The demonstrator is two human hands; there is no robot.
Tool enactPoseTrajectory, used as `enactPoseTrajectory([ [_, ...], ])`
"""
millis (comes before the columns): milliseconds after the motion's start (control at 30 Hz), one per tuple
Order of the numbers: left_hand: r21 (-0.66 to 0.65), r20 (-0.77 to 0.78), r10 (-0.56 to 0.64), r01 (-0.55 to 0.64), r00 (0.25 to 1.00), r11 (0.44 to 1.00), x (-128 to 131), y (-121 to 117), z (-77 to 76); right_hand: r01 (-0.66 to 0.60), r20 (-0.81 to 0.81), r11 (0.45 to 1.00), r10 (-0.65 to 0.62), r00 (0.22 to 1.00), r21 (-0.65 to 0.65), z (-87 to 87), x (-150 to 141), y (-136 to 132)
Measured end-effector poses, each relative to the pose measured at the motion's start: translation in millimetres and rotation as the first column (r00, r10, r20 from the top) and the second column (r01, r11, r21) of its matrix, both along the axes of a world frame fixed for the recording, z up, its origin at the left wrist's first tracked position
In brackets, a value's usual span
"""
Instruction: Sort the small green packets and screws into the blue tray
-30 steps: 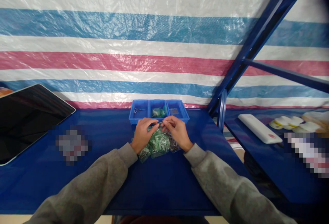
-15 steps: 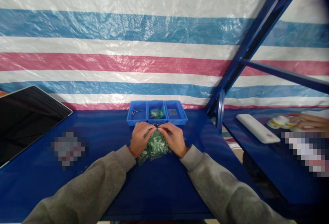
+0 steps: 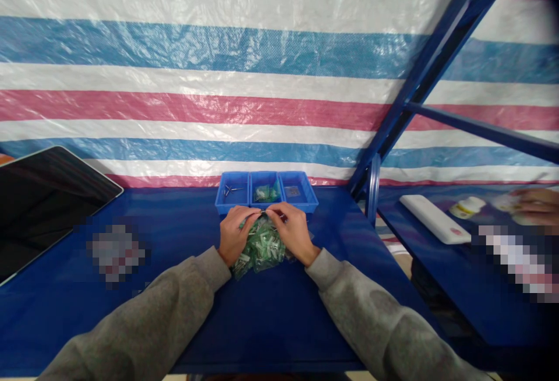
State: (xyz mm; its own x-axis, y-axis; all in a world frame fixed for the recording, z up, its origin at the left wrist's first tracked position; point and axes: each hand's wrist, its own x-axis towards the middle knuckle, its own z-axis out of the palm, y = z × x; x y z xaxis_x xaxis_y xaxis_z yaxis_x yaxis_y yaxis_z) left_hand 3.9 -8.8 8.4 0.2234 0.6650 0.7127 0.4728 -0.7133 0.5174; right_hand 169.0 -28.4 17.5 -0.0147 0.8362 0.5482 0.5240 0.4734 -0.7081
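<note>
Between the left hand (image 3: pixel 234 232) and the right hand (image 3: pixel 292 232): a small dark piece (image 3: pixel 263 212), slim, partly hidden by the thumbs, too small to identify.
Left hand: thumb and forefinger pinch the piece from the left, other fingers curled.
Right hand: thumb and forefinger pinch it from the opposite side, tips almost meeting the left ones.
Handling: this looks like fine two-handed work; a light, even pinch with steady wrists should serve best, and keeping the piece low would limit a fall, since it could easily get lost among the bags.
Green bags (image 3: pixel 267 248): heaped between and below the hands, nearer the body than the piece, with pale bits showing.
Blue tray (image 3: pixel 227 207): just beyond the hands; thin metal parts (image 3: pixel 233 189) in the left compartment, greenish packets (image 3: pixel 263 193) in the middle, small flat items (image 3: pixel 293 191) in the right, unclear.
Tabletop (image 3: pixel 262 323): blue, carrying tray and bags, with a dark screen (image 3: pixel 48 212) well to the left.
Far right: a white case (image 3: pixel 435 219), a white-and-yellow roll (image 3: pixel 467 207) and a co-worker's blurred hand (image 3: pixel 539 201).
Backdrop: a striped sheet (image 3: pixel 174 49).
</note>
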Motion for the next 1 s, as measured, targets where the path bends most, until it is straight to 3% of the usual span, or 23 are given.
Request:
enactPoseTrajectory([
  [200,-0.027,-0.061,0.016,-0.018,0.998,0.999,-1,0,-1.7,0.007,0.029,1.0,-0.007,1.0,0.006,-5.0,0,-6],
  [500,-0.002,-0.085,-0.013,0.013,0.996,1.0,0,-1,-2.8,-0.055,0.012,0.987,0.054,0.998,0.153,-13.8,9,-9],
  [1000,-0.002,-0.049,-0.056,0.056,0.997,0.998,0,0,-5.1,-0.07,0.053,0.983,0.062,0.997,0.171,-10.9,10,-11],
])
